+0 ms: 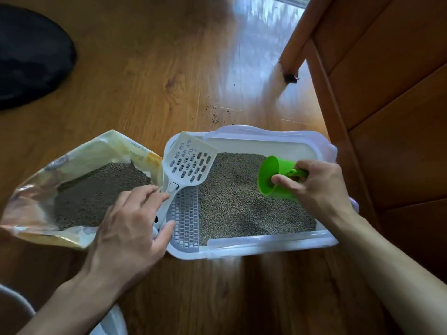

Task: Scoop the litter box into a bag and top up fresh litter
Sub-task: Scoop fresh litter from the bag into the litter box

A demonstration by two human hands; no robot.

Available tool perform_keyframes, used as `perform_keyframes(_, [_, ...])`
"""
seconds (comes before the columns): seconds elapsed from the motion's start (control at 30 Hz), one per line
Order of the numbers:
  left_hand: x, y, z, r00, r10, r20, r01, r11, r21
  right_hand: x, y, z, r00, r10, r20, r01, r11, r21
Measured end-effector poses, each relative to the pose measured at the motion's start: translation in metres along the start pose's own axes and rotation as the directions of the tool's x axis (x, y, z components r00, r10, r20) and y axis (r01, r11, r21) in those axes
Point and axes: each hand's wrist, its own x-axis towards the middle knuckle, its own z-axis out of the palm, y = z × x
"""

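so the right hand (321, 187) is gripping the green cup scoop (274, 177) by its handle, tipping it on its side over the right half of the litter box (271, 247), mouth facing left toward the litter bag (72, 165). the left hand (130, 228) is pinching the handle of the white slotted scoop (191, 163), whose long axis is running up and away along the box's left edge, blade just beside the bag's open mouth (bag touching the box's left wall, on the floor). the fresh litter is lying to the left of both hands, nearer the left one, so i'd judge the cup is needing to cross over the white scoop to refill.
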Motion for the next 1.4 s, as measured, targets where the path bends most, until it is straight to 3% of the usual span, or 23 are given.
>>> perform_keyframes(0.27, [-0.003, -0.003, -0.001, 1.0, -0.005, -0.013, 0.005, 0.999, -0.038, 0.009, -0.007, 0.009, 0.998, -0.059, -0.026, 0.057, 0.996, -0.072])
perform_keyframes(0.4, [-0.006, -0.003, -0.001, 1.0, -0.009, -0.016, 0.009, 0.999, -0.048, 0.013, -0.001, 0.007, 0.999, -0.009, -0.04, 0.003, 0.988, -0.158])
perform_keyframes(0.63, [-0.005, -0.001, -0.002, 1.0, -0.018, -0.003, 0.018, 0.999, -0.041, 0.014, 0.019, -0.002, 0.994, 0.099, -0.05, -0.105, 0.982, -0.155])
perform_keyframes(0.83, [-0.002, 0.0, 0.0, 1.0, -0.017, 0.009, 0.017, 1.0, -0.021, 0.005, 0.031, -0.012, 0.976, 0.212, 0.057, -0.192, 0.949, -0.251])
perform_keyframes(1.03, [0.001, 0.003, 0.002, 1.0, -0.001, -0.002, 0.001, 1.0, -0.009, 0.001, 0.026, -0.026, 0.977, 0.205, 0.055, -0.176, 0.927, -0.331])
perform_keyframes(1.4, [-0.003, 0.004, 0.002, 0.999, -0.014, -0.029, 0.012, 0.999, -0.035, -0.007, 0.011, -0.033, 0.961, 0.215, 0.172, -0.139, 0.917, -0.374])
